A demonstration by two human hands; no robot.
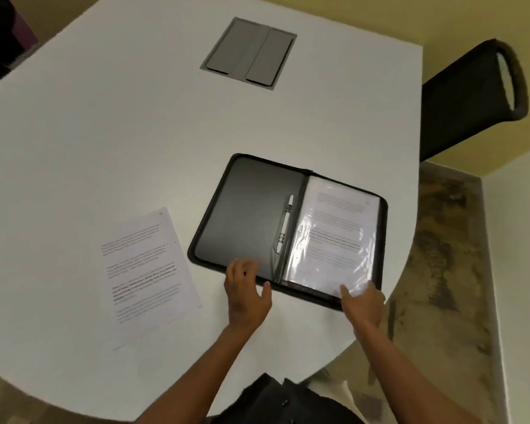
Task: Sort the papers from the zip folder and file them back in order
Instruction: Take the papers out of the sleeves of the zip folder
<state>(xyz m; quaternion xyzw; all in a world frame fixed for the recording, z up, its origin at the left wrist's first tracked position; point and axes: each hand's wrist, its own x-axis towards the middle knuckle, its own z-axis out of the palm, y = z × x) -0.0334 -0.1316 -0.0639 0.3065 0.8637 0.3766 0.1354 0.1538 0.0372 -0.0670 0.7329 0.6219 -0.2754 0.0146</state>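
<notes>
Here the zip folder (288,231) lies open flat on the white tabletop (104,133), near its front edge. The left hand (247,293) rests on the folder's near rim at the dark inner cover, fingers (237,270) spread and relaxed, holding nothing. The right hand (364,304) touches the lower corner of the clear plastic sleeve (334,237) that holds a printed page; whether its fingers pinch the corner cannot be told. One loose sheet (149,270) lies apart on the tabletop, left of the folder.

To do this step well, steady the cover with the left hand and draw the page out along the sleeve's opening, so that the plastic does not crease.

The print on both pages is too blurred to read; no brand or label shows.
</notes>
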